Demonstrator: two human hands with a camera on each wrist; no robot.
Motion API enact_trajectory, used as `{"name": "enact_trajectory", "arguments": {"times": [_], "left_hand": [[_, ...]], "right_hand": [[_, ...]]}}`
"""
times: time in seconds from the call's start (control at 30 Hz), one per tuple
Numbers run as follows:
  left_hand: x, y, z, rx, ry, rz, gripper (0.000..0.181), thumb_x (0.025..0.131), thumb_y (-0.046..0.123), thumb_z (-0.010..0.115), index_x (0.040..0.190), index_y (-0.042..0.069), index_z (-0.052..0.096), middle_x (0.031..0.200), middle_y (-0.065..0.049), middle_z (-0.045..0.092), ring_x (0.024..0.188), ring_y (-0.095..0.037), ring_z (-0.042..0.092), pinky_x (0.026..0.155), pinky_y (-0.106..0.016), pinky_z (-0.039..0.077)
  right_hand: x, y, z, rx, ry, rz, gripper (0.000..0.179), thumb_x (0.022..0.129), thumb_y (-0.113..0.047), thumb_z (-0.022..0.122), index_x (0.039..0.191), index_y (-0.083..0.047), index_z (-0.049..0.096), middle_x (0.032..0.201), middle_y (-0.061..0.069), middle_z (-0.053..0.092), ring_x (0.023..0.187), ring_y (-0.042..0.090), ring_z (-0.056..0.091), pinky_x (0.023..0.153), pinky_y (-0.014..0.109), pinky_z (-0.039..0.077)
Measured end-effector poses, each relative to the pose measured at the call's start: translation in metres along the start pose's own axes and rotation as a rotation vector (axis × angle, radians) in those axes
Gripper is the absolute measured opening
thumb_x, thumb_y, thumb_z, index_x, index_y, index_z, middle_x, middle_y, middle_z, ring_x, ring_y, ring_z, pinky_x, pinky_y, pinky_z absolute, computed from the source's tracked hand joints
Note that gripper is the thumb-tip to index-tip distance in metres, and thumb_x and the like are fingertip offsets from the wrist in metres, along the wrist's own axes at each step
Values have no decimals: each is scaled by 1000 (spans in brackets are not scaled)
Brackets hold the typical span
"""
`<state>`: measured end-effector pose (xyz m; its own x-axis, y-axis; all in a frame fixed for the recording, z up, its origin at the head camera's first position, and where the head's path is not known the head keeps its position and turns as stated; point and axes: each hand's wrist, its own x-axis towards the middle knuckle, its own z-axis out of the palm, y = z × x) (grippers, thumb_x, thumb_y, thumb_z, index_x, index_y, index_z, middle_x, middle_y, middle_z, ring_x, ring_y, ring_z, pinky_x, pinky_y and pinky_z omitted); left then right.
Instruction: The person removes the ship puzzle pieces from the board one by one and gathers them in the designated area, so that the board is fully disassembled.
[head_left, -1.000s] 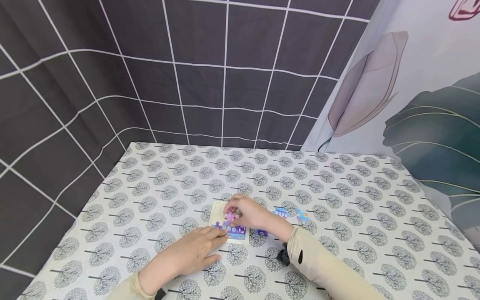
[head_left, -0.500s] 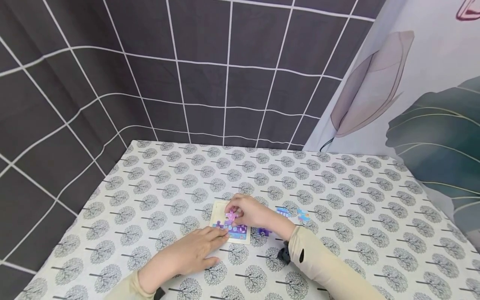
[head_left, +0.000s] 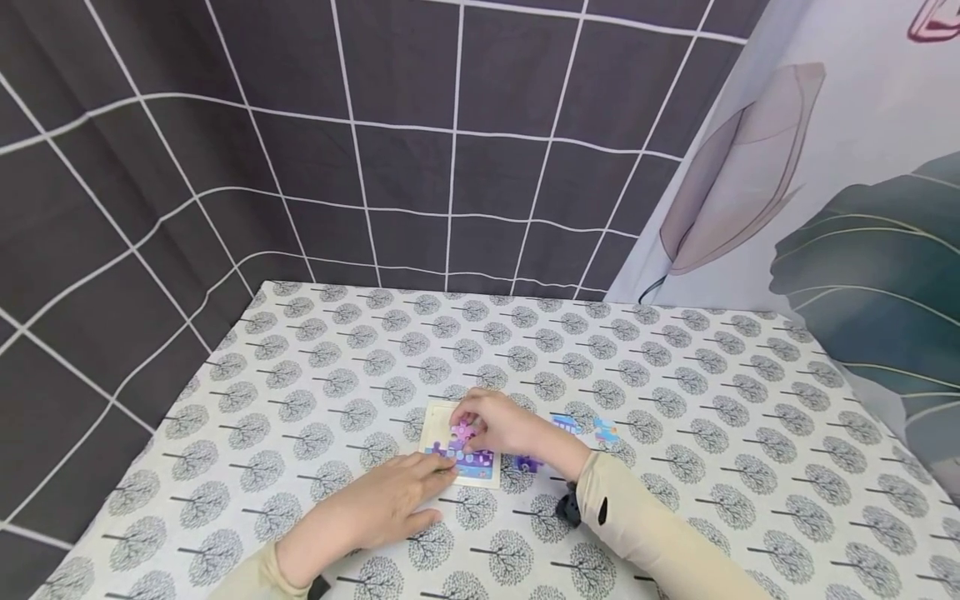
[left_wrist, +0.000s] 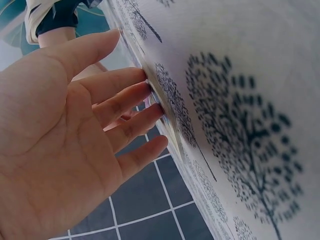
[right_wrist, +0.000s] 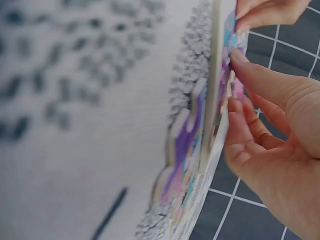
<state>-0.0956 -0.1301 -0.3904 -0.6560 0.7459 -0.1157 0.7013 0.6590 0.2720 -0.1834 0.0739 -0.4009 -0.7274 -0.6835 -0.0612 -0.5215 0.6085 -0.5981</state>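
A pale puzzle tray (head_left: 433,425) lies on the table, its near part filled with purple and blue pieces (head_left: 474,468). Over the tray, my right hand (head_left: 501,423) pinches a pink jigsaw piece (head_left: 462,431) between thumb and fingers. Whether that piece lies flat against its neighbours cannot be made out. My left hand (head_left: 390,504) rests its fingertips on the tray's near left corner. In the left wrist view, the left hand's fingers (left_wrist: 135,125) are extended and touch the tray's edge. The right wrist view shows the right thumb (right_wrist: 260,75) against the pieces in the tray.
Right of the tray lies a loose purple piece (head_left: 528,464), partly by the right wrist. Farther right are a blue piece with white marks (head_left: 564,424) and a blue-orange one (head_left: 605,430). A tree-print cloth (head_left: 360,375) covers the table; a dark checked curtain (head_left: 397,167) hangs behind.
The head view has shifted slightly. Both hands stay at the tray, and the pink jigsaw piece remains in the right fingers with hardly any movement.
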Motion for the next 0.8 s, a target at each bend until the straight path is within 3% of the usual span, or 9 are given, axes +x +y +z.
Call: {"name": "enact_trajectory", "arguments": {"times": [0.4,0.8], "left_hand": [[0,0,-2,-8,12,2,51,93,34,52,134,3,49,142,-9,44,130,-26,42,110,-42,32],[-3,1,-5,-2,23,9,50,93,34,52,131,3,52,140,-9,46,127,-26,45,108,-43,35]], "right_hand": [[-5,1,3,-70,48,-86,33,74,-8,76,105,-5,65,101,3,58,76,9,55,70,13,49],[-4,0,3,-79,34,-97,34,74,-6,75,106,-7,64,101,2,57,81,10,56,74,13,49]]}}
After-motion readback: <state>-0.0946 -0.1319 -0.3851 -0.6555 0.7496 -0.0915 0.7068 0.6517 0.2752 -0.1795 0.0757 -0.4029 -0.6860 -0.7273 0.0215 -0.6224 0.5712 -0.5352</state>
